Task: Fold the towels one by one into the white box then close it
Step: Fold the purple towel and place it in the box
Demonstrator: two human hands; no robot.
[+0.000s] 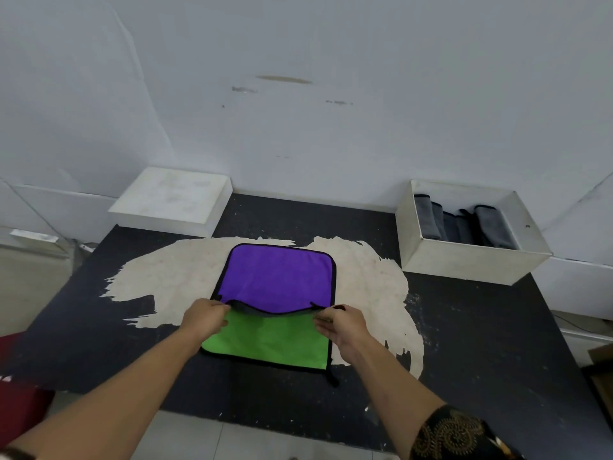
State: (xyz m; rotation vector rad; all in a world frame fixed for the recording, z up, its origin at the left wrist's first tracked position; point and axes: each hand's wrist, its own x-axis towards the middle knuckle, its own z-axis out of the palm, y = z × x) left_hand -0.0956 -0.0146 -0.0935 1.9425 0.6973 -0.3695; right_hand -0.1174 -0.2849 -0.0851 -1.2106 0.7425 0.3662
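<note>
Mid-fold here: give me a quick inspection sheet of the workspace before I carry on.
Surface: dark table, coating worn to a pale patch mid-table.
Job's things: purple-and-green towel part-folded; white box open, grey towels inside; white lid rear left.
Clutter: nothing seen.
Hands: left hand and right hand each pinch the purple layer's near edge.
Cables: nothing clearly seen.
Surroundings: white wall; dark red object lower left.

**Towel Centre, Box Right**

A towel (275, 277) is lying in the middle of the table (481, 327). Behind it to the right, the box (464, 260) is sitting with rolled towels (464, 224) in it; behind-left, the lid (172, 197) is resting.
</note>
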